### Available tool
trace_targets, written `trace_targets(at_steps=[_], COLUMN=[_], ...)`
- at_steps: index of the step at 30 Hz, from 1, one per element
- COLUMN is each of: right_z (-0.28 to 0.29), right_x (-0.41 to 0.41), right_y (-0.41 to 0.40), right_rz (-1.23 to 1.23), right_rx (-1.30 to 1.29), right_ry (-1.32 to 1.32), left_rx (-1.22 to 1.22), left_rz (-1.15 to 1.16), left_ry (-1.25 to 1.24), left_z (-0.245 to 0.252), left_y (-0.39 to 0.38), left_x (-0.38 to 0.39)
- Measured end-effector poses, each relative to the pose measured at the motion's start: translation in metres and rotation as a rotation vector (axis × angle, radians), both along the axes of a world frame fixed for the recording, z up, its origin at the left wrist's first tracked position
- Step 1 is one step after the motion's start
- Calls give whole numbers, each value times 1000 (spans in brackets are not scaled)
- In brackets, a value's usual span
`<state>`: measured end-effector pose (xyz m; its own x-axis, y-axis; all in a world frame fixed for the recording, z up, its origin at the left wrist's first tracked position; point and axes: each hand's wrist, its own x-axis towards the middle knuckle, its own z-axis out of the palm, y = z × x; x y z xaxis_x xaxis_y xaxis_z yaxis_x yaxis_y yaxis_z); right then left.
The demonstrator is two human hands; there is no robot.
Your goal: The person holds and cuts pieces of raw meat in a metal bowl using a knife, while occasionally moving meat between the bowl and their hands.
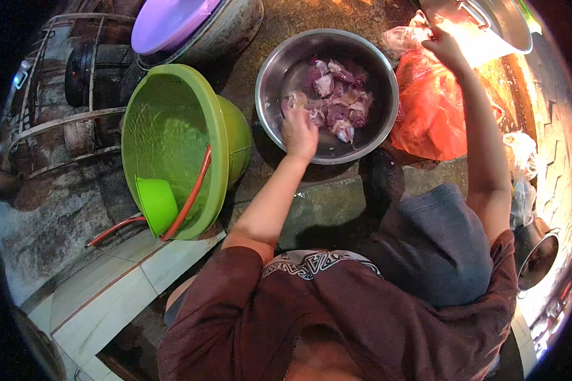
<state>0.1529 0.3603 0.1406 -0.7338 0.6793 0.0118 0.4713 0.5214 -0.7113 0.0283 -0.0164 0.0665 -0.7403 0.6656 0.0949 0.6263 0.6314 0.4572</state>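
A steel basin (272, 128) stands before me with several pieces of raw meat (343, 100) lying in it. My left hand (300, 135) reaches over its near left rim, fingers on a pale meat piece (295, 100); the fingertips are partly hidden, so a firm grip cannot be told. To the right of the basin is a red plastic bag (429, 109). Above it, my right hand (443, 47) has its fingers closed on the bunched clear top of a plastic bag (403, 37).
At left stands a green tub (238, 138) of water, with a green dipper (157, 205) and a red hose (190, 197). Beyond it is a purple basin (171, 24) on a dark pot (233, 33). A large metal pot (505, 28) stands at upper right; a metal rack (71, 116) is far left.
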Motion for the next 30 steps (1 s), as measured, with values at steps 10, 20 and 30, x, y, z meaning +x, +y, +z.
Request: trace_targets(at_steps=[10, 20, 30], right_z=[-67, -46, -52], right_x=[34, 48, 52], right_y=[-80, -154, -175], right_rz=[29, 161, 114], right_rx=[-213, -526, -683], right_ry=[40, -48, -131], left_rx=[-429, -267, -311], left_rz=[45, -14, 173], left_ry=[-586, -534, -821], left_z=[-116, -87, -96], left_y=[33, 26, 40], left_x=[20, 9, 22])
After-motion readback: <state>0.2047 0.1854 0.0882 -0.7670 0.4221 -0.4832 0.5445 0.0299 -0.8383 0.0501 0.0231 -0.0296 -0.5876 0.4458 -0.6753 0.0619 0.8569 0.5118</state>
